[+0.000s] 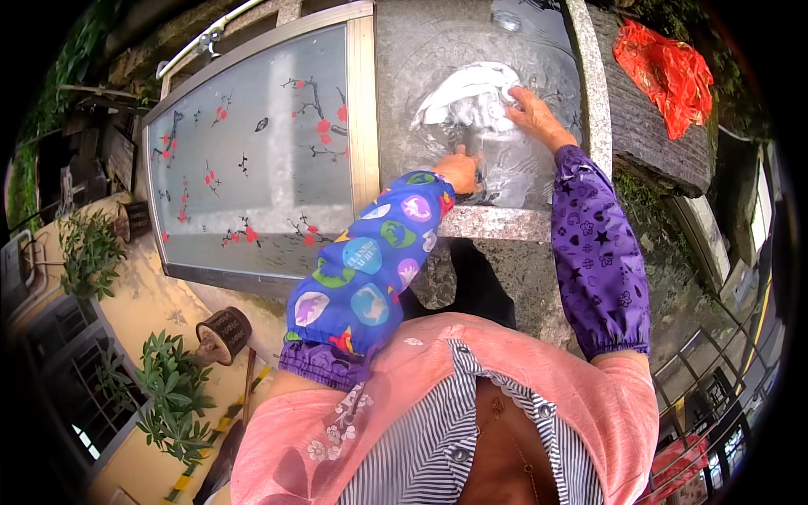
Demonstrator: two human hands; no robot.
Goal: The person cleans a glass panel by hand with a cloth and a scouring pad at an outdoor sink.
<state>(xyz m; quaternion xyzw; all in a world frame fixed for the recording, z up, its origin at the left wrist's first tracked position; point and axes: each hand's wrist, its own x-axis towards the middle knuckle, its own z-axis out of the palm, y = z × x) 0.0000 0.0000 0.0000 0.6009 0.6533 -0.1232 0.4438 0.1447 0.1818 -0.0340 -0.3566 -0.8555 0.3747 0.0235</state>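
Note:
A white cloth (pixel 468 91) lies bunched in the shallow water of a concrete basin (pixel 501 222). My right hand (pixel 540 119) reaches in from the right, its fingers stretched out and touching the cloth's right end. Nearer to me, my left hand (pixel 460 172) dips into the water below the cloth, apart from it. Its fingers are spread and partly blurred by the water, with nothing visible in them. Patterned sleeve covers, blue (pixel 366 261) on the left and purple (pixel 599 252) on the right, reach from my wrists to my elbows.
Left of the basin, a glass panel (pixel 278 181) with red blossom decoration sits in a pale frame. A red plastic bag (pixel 667 74) lies on a rough stone slab (pixel 652 143) at the right. Potted plants (pixel 224 335) stand at the lower left; a metal railing (pixel 715 370) is at the lower right.

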